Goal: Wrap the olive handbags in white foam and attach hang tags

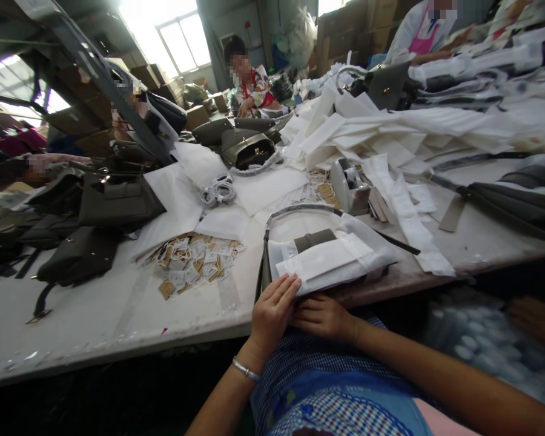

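- The wrapped handbag lies on the worktop, near its front edge, a little right of the centre of the frame; its dark handle makes an arch on the upper side.
- A white strip lies across the front of this handbag.
- The left hand, with a bracelet on the wrist, rests on the lower left corner of the handbag; its fingers are straight and close together.
- The right hand is just beside it, at the lower edge of the handbag, with fingers bent; I cannot tell if either hand is pinching the wrapping.
- To the left of the handbag there is a heap of tags, and above this heap a coil of cord.
- A tape dispenser stands just behind the handbag, near many white sheets.
- Dark bags are piled at the left of the frame.
- One person is at upper centre.
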`<action>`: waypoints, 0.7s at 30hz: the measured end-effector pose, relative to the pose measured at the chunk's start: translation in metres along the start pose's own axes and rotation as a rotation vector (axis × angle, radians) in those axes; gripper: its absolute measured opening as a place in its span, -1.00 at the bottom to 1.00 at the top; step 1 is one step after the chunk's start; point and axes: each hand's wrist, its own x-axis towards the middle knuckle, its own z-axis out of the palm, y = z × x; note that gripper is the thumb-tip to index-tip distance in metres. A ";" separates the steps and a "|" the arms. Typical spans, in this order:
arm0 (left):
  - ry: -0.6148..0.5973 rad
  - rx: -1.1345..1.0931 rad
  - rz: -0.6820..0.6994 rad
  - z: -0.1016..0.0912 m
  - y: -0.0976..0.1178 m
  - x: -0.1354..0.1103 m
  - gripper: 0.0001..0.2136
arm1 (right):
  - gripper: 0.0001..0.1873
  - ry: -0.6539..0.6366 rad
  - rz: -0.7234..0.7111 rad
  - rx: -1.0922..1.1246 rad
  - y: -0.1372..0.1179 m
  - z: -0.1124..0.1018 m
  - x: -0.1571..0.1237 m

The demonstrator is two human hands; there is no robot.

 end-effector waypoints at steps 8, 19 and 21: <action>0.004 -0.038 -0.015 0.002 -0.002 0.002 -0.54 | -0.58 -0.154 0.092 -0.114 -0.009 -0.024 -0.031; -0.012 -0.060 -0.074 0.001 0.000 0.002 -0.55 | -0.78 0.169 0.191 0.083 -0.008 -0.001 -0.009; -0.008 -0.046 -0.077 0.001 0.002 0.003 -0.55 | -0.78 0.171 0.205 0.188 -0.008 -0.007 -0.003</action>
